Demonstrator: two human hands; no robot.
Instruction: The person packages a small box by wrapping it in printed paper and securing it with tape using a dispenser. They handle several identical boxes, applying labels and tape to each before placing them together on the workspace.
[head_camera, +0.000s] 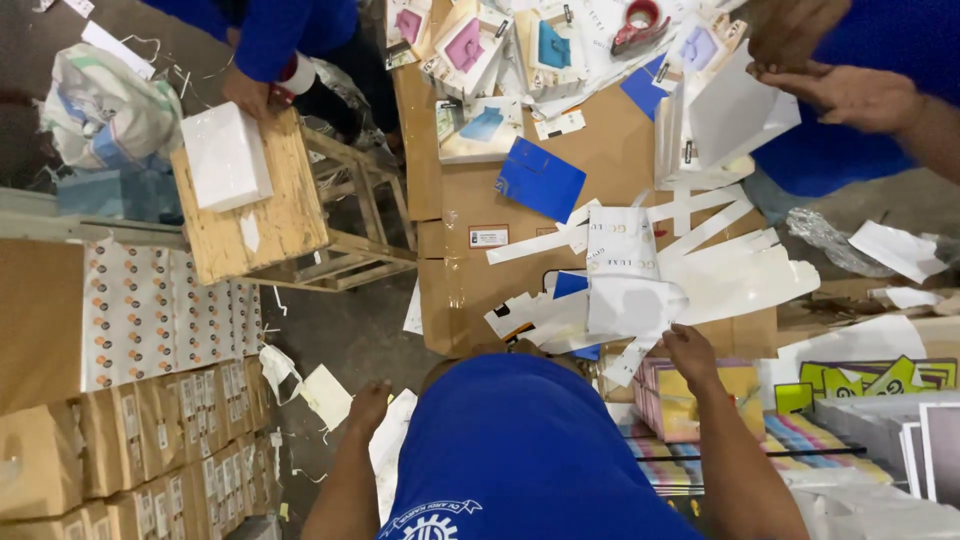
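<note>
My right hand (690, 350) rests at the near edge of the cardboard surface (600, 150), and its fingers touch the lower end of a white folded paper bag (625, 290) that lies flat among loose white paper strips (700, 215). I cannot tell if these fingers really pinch the bag or only press on it. My left hand (368, 405) hangs low beside my body, the fingers loosely curled, just near a white sheet (325, 395) on the floor; it seems to hold nothing. A blue card (540, 180) lies further up the surface. Across, another person's hands (850, 95) handle a white bag (730, 125).
</note>
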